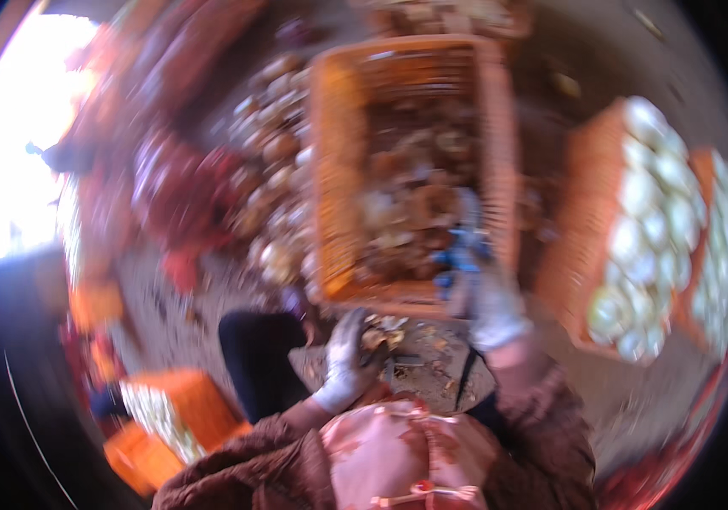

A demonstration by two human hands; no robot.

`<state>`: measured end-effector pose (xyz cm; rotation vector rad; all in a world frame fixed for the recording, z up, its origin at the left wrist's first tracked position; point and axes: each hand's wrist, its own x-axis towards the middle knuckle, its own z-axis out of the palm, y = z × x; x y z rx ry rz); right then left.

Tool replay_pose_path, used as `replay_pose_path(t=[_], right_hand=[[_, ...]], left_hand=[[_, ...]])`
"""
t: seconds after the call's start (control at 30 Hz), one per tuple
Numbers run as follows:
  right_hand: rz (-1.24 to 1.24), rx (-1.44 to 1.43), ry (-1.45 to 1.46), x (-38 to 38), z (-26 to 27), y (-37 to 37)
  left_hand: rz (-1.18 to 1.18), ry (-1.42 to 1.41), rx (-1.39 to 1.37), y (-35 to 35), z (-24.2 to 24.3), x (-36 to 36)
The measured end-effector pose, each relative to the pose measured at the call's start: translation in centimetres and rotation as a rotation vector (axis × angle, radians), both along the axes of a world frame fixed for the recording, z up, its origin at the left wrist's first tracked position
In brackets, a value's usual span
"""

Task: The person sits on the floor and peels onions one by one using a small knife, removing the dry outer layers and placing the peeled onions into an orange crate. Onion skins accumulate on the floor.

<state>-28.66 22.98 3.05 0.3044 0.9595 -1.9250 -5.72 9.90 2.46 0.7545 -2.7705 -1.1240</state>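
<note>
My right hand (491,303), in a pale glove, reaches over the near right corner of an orange plastic crate (338,159). It is closed around a blue-handled tool (459,252); motion blur hides what kind. Below the tool, brown onion skins and onion scraps (428,204) cover the crate's bottom. My left hand (345,363), also gloved, is low in front of my body, short of the crate's near edge. Its fingers are blurred and partly turned away, so whether it holds anything cannot be made out.
Unpeeled onions (281,146) are heaped left of the crate, beside red mesh sacks (173,185). To the right stands an orange crate of peeled onions (647,223), with another full crate (714,255) beyond. More orange crates (192,401) are at lower left. Skins litter the floor (431,357).
</note>
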Motion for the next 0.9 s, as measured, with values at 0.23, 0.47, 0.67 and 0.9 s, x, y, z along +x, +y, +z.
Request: replay_pose_path(t=[0.23, 0.47, 0.67, 0.9], right_hand=[[-0.072, 0.375, 0.385, 4.8, 1.9, -5.3], [0.049, 0.5, 0.435, 10.7, -4.8, -3.8], [-0.159, 0.364, 0.716, 8.7, 8.1, 3.0], [-0.699, 1.039, 0.807, -2.8, 9.9, 25.8]], left_hand=[[0.213, 0.249, 0.319, -1.0, -3.0, 5.9], [0.18, 0.308, 0.594, -3.9, 3.9, 10.3], [0.429, 0.578, 0.916, -5.5, 0.3, 12.3], [0.398, 0.476, 0.686, -6.5, -6.9, 12.0]])
